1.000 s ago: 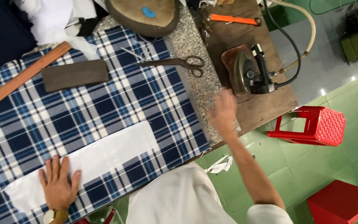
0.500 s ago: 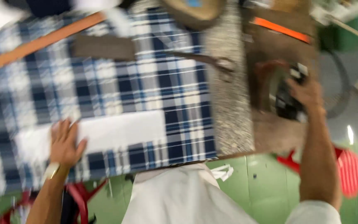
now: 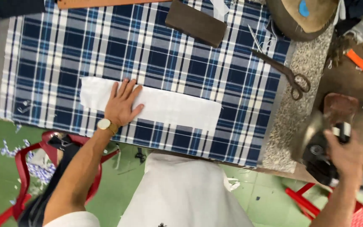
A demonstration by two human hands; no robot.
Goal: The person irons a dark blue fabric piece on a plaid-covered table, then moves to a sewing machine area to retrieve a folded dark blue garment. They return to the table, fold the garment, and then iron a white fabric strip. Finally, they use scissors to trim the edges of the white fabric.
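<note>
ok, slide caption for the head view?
Left hand flat on white fabric strip over blue plaid cloth; right hand grips black iron.

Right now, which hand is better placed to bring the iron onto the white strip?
Right. The right hand already grips the iron at the table's right end, while the left hand lies flat on the white strip, holding it against the plaid cloth.

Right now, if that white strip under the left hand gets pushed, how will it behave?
The white strip looks thin and lies flat on the plaid cloth, so it is probably floppy and light. It would likely slide or wrinkle, which may be why the left hand presses it down.
</note>
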